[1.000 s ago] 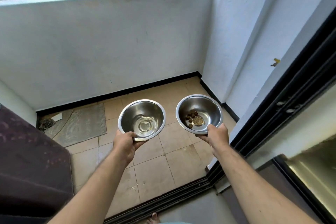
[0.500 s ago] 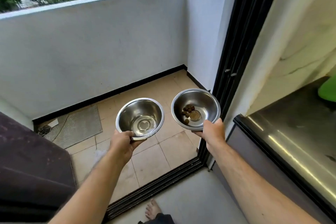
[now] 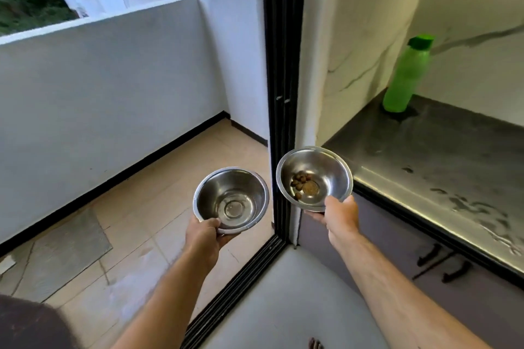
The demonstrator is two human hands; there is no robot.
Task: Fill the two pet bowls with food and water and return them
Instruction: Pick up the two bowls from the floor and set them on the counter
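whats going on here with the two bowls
A person holds one steel bowl by the rim in each hand. The left hand grips the bowl with a little water; the right hand grips the bowl with a few kibble pieces. Neither is filled yet. A green bottle stands on the dark counter ahead.

This is a home, at the door between a balcony and a kitchen. Left of the fingers (image 3: 211,224) are a tiled floor (image 3: 158,178) and a low white wall (image 3: 107,71). Right of them are a dark counter (image 3: 442,156), cupboard doors (image 3: 397,252) and a green bottle (image 3: 405,76).
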